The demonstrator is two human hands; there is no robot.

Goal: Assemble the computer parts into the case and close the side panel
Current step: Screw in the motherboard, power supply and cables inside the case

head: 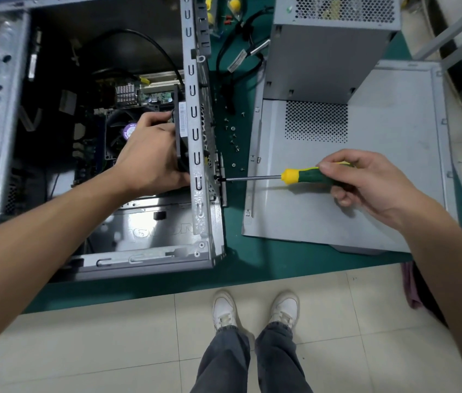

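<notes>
An open grey computer case point(201, 194) lies on the green table, its motherboard and CPU cooler visible inside. Inside it, my left hand point(150, 154) grips a black case fan point(182, 129) and holds it against the rear wall. My right hand point(365, 182) grips the green and yellow handle of a screwdriver point(295, 176). Its tip meets a black screw point(218, 178) on the outside of the rear wall. The grey side panel point(394, 165) lies flat to the right, under my right hand.
A grey power supply point(329, 43) stands on the far end of the side panel. Several loose screws point(234, 137) lie on the green mat point(252, 265) between case and panel. Black cables point(235, 66) and yellow parts sit at the back. The table edge is near my feet.
</notes>
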